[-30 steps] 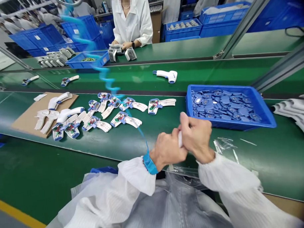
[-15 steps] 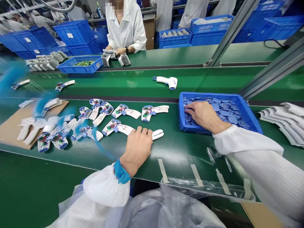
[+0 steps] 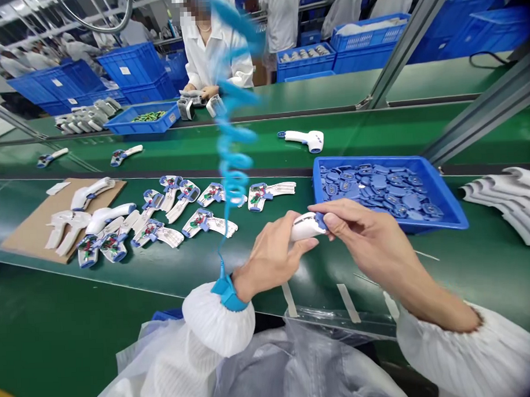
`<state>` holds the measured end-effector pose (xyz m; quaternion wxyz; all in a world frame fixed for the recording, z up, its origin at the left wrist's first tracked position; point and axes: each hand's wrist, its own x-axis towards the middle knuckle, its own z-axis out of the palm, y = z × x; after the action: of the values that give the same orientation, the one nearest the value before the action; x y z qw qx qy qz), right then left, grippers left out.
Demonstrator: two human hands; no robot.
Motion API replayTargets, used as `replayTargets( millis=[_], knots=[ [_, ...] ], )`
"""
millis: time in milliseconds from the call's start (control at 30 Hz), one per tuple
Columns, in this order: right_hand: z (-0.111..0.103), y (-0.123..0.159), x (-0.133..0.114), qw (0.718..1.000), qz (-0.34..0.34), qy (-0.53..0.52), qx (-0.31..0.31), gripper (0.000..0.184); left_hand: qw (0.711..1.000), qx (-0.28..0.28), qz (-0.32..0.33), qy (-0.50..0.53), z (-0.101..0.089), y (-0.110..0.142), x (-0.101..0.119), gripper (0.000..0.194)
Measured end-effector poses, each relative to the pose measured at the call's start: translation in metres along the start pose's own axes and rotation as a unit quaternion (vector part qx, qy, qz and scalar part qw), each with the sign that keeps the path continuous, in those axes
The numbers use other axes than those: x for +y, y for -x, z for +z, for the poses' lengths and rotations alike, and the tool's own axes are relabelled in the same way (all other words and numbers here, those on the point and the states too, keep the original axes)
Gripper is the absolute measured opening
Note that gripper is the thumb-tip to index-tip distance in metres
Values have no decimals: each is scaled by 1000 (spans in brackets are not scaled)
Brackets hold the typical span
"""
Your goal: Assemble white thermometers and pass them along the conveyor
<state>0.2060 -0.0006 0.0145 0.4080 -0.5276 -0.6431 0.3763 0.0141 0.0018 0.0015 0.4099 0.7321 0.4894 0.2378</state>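
My left hand (image 3: pixel 271 253) is closed around a white thermometer gun (image 3: pixel 306 226), its handle end facing right. In my right hand (image 3: pixel 370 235), thumb and fingers pinch a small blue cap (image 3: pixel 320 221) against that end. Whether the cap is seated cannot be made out. Just behind my right hand stands a blue bin (image 3: pixel 452 206) of loose blue caps (image 3: pixel 380 186). To the left lie several opened thermometer halves (image 3: pixel 209 222) with wires and circuit boards showing. A blue wrist strap (image 3: pixel 230 295) circles my left wrist.
A coiled blue cord (image 3: pixel 232 147) rises from the strap. Another thermometer gun (image 3: pixel 304 139) lies on the green belt beyond. White shells (image 3: pixel 508 204) are stacked at right. A cardboard sheet (image 3: pixel 36 238) lies at left. A metal post (image 3: pixel 475 121) slants at right. A co-worker (image 3: pixel 203 56) sits opposite.
My right hand has come out of the bin with a blue cap and moved left to the thermometer gun. My left hand has lifted the gun off the table. The coiled cord has swung right.
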Motion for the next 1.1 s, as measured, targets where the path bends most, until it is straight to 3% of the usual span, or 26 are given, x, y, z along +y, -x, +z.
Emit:
replayTargets(
  millis=[200, 300, 467, 633, 700, 767, 833, 900, 933, 1100],
  knots=[
    [3, 14, 4, 976, -152, 149, 49, 31, 993, 31, 38, -106, 1, 3, 1, 16],
    [2, 17, 7, 963, -186, 190, 54, 35, 990, 23, 51, -129, -1, 4, 1, 24],
    [7, 18, 10, 972, -165, 167, 19, 37, 992, 2, 58, -109, 4, 2, 2, 32],
    [21, 27, 22, 968, -117, 198, 96, 30, 968, 27, 91, -232, 11, -4, -7, 26],
    [23, 33, 28, 971, -81, 202, 102, 29, 965, 18, 119, -232, 12, -1, -13, 27],
    [21, 39, 30, 977, -39, 193, 80, 27, 973, 59, 115, -189, 15, 6, -20, 28],
    [21, 45, 30, 984, -23, 172, 45, 24, 973, 168, 56, -148, 22, 12, -27, 27],
    [25, 52, 29, 987, -46, 157, 5, 22, 953, 274, -17, -131, 32, 13, -33, 40],
    [30, 55, 28, 985, -63, 162, -9, 23, 945, 299, -36, -129, 36, 11, -36, 48],
    [57, 68, 32, 969, -100, 222, 45, 23, 957, 256, -8, -136, 40, -2, -45, 55]
  ],
)
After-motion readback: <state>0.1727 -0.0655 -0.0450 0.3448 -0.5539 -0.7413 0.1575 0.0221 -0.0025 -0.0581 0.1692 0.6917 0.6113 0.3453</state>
